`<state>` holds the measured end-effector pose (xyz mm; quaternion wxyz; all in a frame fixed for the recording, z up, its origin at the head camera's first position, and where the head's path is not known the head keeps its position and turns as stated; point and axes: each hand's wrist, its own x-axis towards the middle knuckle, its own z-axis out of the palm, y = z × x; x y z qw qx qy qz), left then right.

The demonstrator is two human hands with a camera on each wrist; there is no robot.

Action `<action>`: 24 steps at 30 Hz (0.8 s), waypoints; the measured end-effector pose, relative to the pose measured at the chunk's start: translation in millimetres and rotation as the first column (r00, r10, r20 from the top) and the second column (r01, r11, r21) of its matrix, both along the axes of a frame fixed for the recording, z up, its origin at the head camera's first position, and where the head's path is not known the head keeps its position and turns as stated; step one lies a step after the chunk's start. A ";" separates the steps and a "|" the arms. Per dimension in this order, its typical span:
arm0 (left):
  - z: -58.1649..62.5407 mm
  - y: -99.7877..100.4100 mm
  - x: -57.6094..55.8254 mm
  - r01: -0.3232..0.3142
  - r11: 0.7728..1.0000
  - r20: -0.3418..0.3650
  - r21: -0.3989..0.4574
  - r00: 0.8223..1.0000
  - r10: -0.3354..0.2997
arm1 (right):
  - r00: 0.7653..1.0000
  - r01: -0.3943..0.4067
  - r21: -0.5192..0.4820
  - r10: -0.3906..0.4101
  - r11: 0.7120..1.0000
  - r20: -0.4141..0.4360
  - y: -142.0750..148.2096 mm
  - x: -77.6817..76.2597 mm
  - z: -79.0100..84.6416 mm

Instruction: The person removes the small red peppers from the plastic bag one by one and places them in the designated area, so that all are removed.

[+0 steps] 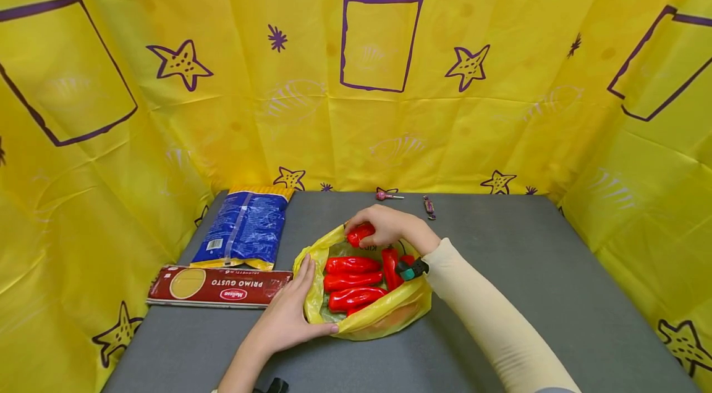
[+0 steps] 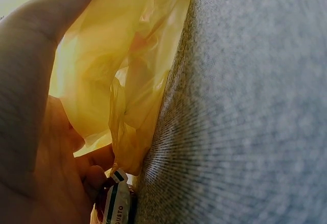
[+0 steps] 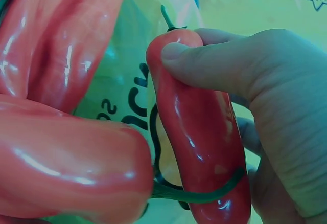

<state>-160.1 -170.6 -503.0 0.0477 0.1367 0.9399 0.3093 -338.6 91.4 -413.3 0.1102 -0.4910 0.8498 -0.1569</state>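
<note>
Several peppers already lie in the yellow bag while the right hand pinches another pepper, not yet released, at the far side and the left hand, fingers spread, touches the left edge.

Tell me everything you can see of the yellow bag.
The bag is thin, translucent yellow, apparently plastic, with dark print showing inside. It sits on the grey table, its crumpled mouth open upward, several red peppers lying in it. The left hand rests along its left rim, thumb at the near rim. The right hand grips another pepper near its far rim.
</note>
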 end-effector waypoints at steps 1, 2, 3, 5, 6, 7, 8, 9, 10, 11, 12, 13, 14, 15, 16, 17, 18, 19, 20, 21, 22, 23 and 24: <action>-0.5 -0.3 -0.1 0.001 1.000 -0.001 0.001 1.000 -0.001 | 1.000 -0.003 -0.001 0.003 1.000 0.000 0.0 -0.3 1.2; -0.8 -0.5 -0.2 0.002 1.000 -0.002 0.001 1.000 -0.002 | 1.000 -0.006 -0.003 0.006 1.000 0.002 0.1 -0.8 2.1; -0.8 -0.6 -0.2 0.003 1.000 -0.002 0.004 1.000 -0.003 | 1.000 -0.007 -0.003 0.007 1.000 0.003 0.2 -1.1 3.0; -0.9 -0.7 -0.2 0.004 1.000 -0.001 0.005 1.000 -0.004 | 1.000 -0.006 -0.003 0.006 1.000 0.005 0.4 -1.4 4.7; -0.7 -0.6 -0.1 0.005 1.000 0.001 0.005 1.000 -0.005 | 1.000 -0.008 -0.002 0.008 1.000 0.005 0.5 -1.4 5.6; -0.5 -0.6 0.0 0.004 1.000 0.002 0.004 1.000 -0.004 | 1.000 -0.010 0.000 0.010 1.000 0.006 0.5 -1.3 6.7; -0.4 -0.3 -0.1 0.004 1.000 0.004 0.002 1.000 -0.004 | 1.000 -0.009 0.004 0.009 1.000 0.007 0.6 -1.1 7.8; -0.3 -0.2 -0.2 0.004 1.000 0.005 0.001 1.000 -0.004 | 1.000 -0.006 0.009 0.006 1.000 0.009 0.7 -0.6 9.2; -0.2 -0.1 -0.2 0.003 1.000 0.005 0.000 1.000 -0.003 | 1.000 -0.004 0.016 0.004 1.000 0.008 0.7 -0.1 10.6; -0.1 -0.1 -0.2 0.003 1.000 0.005 -0.001 1.000 -0.003 | 1.000 -0.003 0.021 0.003 1.000 0.009 0.6 0.6 12.3; 0.0 -0.1 -0.3 0.002 1.000 0.005 -0.001 1.000 -0.002 | 1.000 -0.001 0.027 0.001 1.000 0.008 0.5 0.9 13.8; 0.1 -0.1 -0.3 0.001 1.000 0.005 -0.001 1.000 -0.001 | 1.000 -0.001 0.032 0.000 0.999 0.007 0.4 1.5 15.5; 0.2 -0.2 -0.2 0.002 1.000 0.005 -0.001 1.000 -0.002 | 1.000 0.000 0.038 0.000 0.999 0.004 0.3 2.0 17.1; 0.3 -0.3 -0.1 0.001 1.000 0.004 0.000 1.000 -0.001 | 1.000 -0.002 0.044 0.002 0.999 -0.001 0.2 2.3 18.4; 0.4 -0.3 0.0 0.001 1.000 0.003 0.000 1.000 -0.001 | 1.000 -0.005 0.048 0.005 0.999 -0.006 -0.2 2.6 19.8; 0.2 -0.3 -0.1 0.000 1.000 0.004 0.000 1.000 0.000 | 1.000 -0.008 0.051 0.009 0.999 -0.010 -0.3 2.8 20.9; 0.2 -0.4 0.0 -0.001 1.000 0.003 0.001 1.000 0.001 | 1.000 -0.012 0.054 0.013 0.998 -0.017 -0.5 2.9 21.8; 0.2 -0.4 0.1 0.000 1.000 0.003 0.001 1.000 0.000 | 1.000 -0.016 0.057 0.018 0.998 -0.025 -0.6 3.0 22.7; 0.2 -0.4 0.2 0.000 1.000 0.004 0.001 1.000 0.000 | 0.999 -0.018 0.059 0.020 0.998 -0.030 -0.7 2.8 23.4; 0.1 -0.4 0.3 0.000 1.000 0.005 0.002 1.000 0.000 | 0.999 -0.021 0.060 0.023 0.998 -0.037 -0.7 2.7 24.1; 0.3 -0.4 0.5 0.001 1.000 0.004 0.004 1.000 -0.001 | 0.999 -0.023 0.061 0.026 0.998 -0.041 -0.8 2.7 24.8; 0.2 -0.3 0.6 0.000 1.000 0.005 0.006 1.000 0.000 | 0.998 -0.025 0.064 0.029 0.998 -0.048 -0.5 2.5 25.3; 0.2 -0.2 0.7 0.000 1.000 0.006 0.008 1.000 0.000 | 0.998 -0.028 0.065 0.031 0.998 -0.051 -0.4 2.5 25.8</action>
